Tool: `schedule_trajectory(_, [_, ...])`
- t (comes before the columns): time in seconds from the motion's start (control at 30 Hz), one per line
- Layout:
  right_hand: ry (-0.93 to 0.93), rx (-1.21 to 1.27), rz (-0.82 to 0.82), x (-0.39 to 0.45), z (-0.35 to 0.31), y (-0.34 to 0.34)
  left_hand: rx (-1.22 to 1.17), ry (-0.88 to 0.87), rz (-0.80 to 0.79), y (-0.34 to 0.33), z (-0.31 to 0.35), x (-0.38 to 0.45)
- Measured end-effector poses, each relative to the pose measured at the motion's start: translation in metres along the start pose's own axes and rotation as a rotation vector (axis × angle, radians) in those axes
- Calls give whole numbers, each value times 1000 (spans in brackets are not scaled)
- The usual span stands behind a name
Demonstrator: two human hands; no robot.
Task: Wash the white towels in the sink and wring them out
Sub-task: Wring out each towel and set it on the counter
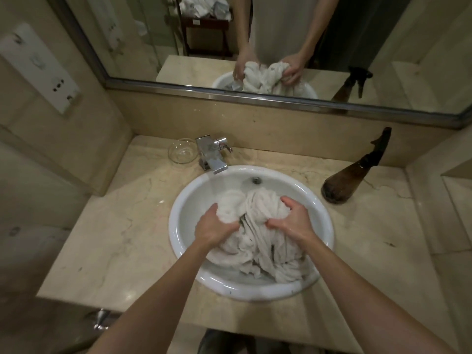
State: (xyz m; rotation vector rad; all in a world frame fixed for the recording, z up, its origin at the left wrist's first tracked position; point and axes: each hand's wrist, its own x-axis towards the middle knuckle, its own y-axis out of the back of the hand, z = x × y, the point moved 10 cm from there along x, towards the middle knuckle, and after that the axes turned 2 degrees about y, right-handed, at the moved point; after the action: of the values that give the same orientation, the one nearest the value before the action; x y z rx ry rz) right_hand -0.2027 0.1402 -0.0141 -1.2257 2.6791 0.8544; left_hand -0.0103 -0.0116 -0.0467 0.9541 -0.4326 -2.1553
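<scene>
A marble table [107, 226] carries a round white sink [178, 208], and the sink holds a heap of wet white towels [265, 249] bunched from the far side toward the near rim. Both hands sit on top of the heap's far half. The left hand [214, 226] is clenched around a wad of cloth; the right hand [291, 218] grips a twisted fold just beside it. Behind the sink stand a tap [212, 154], not visibly running, a seemingly empty glass bowl [182, 150] and a brown bottle [355, 172].
</scene>
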Motion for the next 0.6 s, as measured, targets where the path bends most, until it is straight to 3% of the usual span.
schedule_trajectory(0.3, [-115, -56, 87, 27, 51, -2, 737, -267, 61, -64, 13, 27])
schedule_trajectory(0.47, [-111, -38, 105, 33, 56, -2, 834, -289, -25, -70, 17, 42])
schedule_trajectory(0.6, [-92, -3, 36, 32, 35, -1, 694, -468, -5, -56, 45, 33])
